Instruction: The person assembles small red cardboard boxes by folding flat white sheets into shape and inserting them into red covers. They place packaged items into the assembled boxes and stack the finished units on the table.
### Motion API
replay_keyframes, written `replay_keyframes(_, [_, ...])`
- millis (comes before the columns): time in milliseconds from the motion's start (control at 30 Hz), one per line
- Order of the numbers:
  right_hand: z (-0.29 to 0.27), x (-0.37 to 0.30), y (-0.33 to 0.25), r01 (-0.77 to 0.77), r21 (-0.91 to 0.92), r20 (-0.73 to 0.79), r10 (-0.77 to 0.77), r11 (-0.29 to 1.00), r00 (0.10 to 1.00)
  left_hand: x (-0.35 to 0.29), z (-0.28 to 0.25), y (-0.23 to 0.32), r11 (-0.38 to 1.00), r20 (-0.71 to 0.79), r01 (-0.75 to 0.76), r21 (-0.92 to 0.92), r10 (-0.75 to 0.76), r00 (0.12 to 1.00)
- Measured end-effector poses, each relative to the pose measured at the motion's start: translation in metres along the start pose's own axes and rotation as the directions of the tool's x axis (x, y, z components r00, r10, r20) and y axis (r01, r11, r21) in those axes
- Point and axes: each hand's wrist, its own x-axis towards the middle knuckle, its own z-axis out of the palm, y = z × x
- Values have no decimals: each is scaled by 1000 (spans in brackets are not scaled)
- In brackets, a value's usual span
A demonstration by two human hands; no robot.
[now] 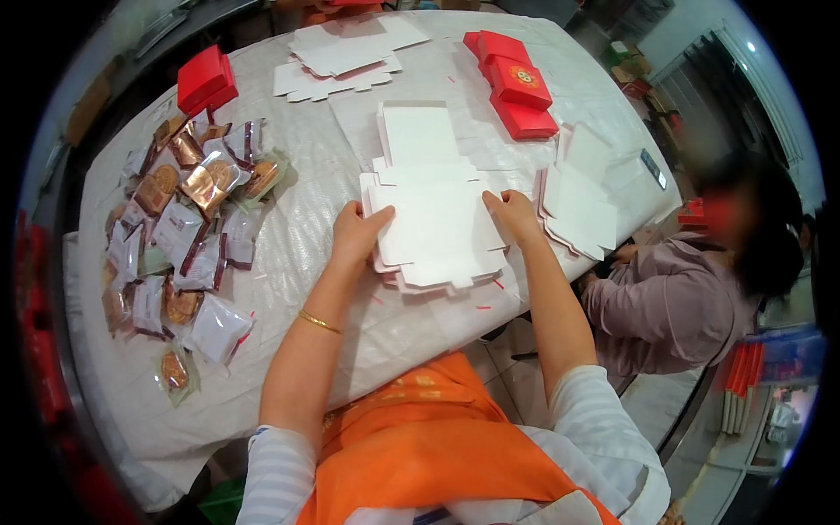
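A stack of flat, unfolded cardboard box blanks (433,214) lies before me, white side up, with tabs and flaps along the edges. My left hand (360,232) grips its left edge, thumb on top and fingers curled out of sight beneath. At the opposite edge my right hand (514,216) holds the same stack, its thumb also on the upper face. How many sheets are between my fingers cannot be made out. One long flap points away from me.
Wrapped pastries (210,179) are heaped at left, near a red box (206,80). More white blanks (341,52) lie at the back, others (582,192) at right. Folded red boxes (516,83) and a phone (653,169) are on the covered table (306,157). A person (674,289) sits at right.
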Motion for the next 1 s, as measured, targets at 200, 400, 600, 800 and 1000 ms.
replay_keyframes(200, [2, -27, -9, 3, -15, -5, -3, 1000, 1000, -30, 0, -2, 970, -35, -86, -229, 80, 996])
replay_keyframes(400, [38, -51, -34, 284, -80, 104, -275, 956, 956, -78, -49, -35, 986, -161, -113, -122, 93, 983])
replay_keyframes(600, [52, -83, -59, 470, -141, 15, -473, 871, 881, -97, -63, -49, 873, -213, -190, 450, 312, 926])
replay_keyframes(800, [54, -99, -61, 505, -113, -39, -512, 855, 858, -115, -52, -52, 703, -202, -226, 674, 470, 859])
replay_keyframes(1000, [43, -103, -70, 508, 87, 9, -511, 857, 860, -114, -46, -52, 733, -222, -247, 634, 479, 849])
